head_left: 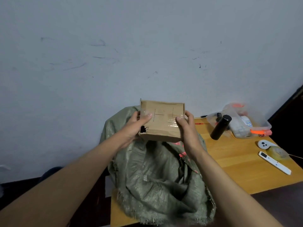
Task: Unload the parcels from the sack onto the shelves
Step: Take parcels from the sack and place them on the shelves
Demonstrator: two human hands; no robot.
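while both arms reach forward over the table, the left hand (133,126) and the right hand (186,126) hold a small cardboard box (162,120) between them, lifted above the green woven sack (157,174). the left hand grips the box's left side, thumb curled onto the top face and fingers hidden behind the edge. the right hand clasps the right side the same way, thumb on top by a strip of clear tape. the box top carries thin pen lines, and its near left corner is torn open in a dark hole. the sack lies slumped and crumpled on the wooden table (232,176), its mouth gaping toward the camera, with red print showing on one fold. whether more parcels remain inside cannot be told. to the right on the table stand a black cylindrical bottle (220,127), a clear plastic bag (242,122) of small items, a white controller (264,144), a roll of clear tape (277,153) and a white remote control (274,163). a scuffed pale wall (131,54) fills the background.
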